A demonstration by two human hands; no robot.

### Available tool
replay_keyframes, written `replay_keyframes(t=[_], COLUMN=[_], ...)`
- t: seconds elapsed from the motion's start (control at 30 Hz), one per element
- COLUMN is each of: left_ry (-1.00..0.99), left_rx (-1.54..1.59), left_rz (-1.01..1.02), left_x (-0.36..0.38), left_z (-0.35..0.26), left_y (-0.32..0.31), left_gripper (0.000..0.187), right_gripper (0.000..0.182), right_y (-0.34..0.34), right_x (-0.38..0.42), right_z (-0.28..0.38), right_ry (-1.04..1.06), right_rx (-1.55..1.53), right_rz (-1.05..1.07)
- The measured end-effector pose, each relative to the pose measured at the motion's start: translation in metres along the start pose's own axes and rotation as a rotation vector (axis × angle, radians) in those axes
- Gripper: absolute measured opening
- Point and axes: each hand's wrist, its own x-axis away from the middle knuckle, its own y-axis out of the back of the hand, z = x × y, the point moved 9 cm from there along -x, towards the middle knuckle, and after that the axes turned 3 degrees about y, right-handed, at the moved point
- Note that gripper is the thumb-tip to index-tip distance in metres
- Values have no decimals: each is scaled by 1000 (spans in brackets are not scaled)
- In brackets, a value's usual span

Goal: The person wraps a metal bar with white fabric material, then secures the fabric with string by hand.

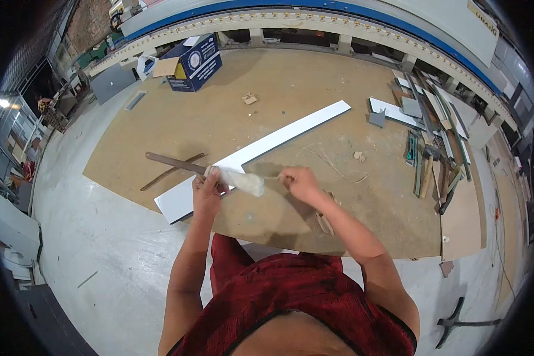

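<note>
My left hand (206, 188) is closed around a brown stick (173, 161) where it meets a bulky, whitish wrapped end (243, 180). The stick points to the left and the wrapped end to the right, above the table. My right hand (299, 183) is pinched closed just right of the wrapped end, on a thin pale string (271, 177) that runs toward it. Beneath my left hand lies a long white board (291, 127) with a stepped edge. A thin dark strip (171, 172) lies behind the stick.
The brown tabletop (267, 225) also carries a loose pale cord (332, 163) and paper scraps (250, 98). A blue box (196, 64) stands at the back left. On the right are piled strips (451, 113) and a hammer (428, 166). A large machine (314, 18) spans the back.
</note>
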Motion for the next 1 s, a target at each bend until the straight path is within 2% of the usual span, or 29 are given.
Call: replay_keyframes(t=[0.07, 0.17, 0.27, 0.37, 0.47, 0.57, 0.67, 0.73, 0.87, 0.97, 1.0], left_ry=[16, 19, 49, 8, -40, -50, -8, 30, 50, 63, 68], left_rx=[13, -105, -176, -247, -279, -274, -274, -232, -81, 86, 140], left_rz=[14, 12, -7, -12, 7, 16, -22, -83, -13, 76, 114], left_x=[3, 6, 7, 10, 13, 15, 17, 19, 20, 21, 22], left_z=[-5, -9, -5, -6, -5, -5, -6, -7, 1, 6, 9], left_y=[-2, 0, 1, -5, -10, -15, -14, -11, -12, -23, -25], left_gripper=[17, 17, 16, 16, 16, 16, 15, 15, 14, 16, 16], right_gripper=[11, 10, 13, 15, 23, 31, 30, 27, 22, 20, 19], right_y=[-1, -5, -15, -33, -41, -49, -63, -63, -66, -70, -82], right_x=[-5, -4, 2, 6, 7, 12, 18, 19, 20, 33, 38], right_z=[-26, -19, -16, -10, 6, 20, 9, 14, 14, 19, 11], right_ry=[-196, -309, -435, -371, -232, -107, -203, -182, -264, -565, -608], right_rx=[-284, -737, -870, -934, -710, -442, -677, -804, -968, -1291, -1340], right_rz=[93, 137, 226, 243, 220, 312, 278, 220, 184, 80, 122])
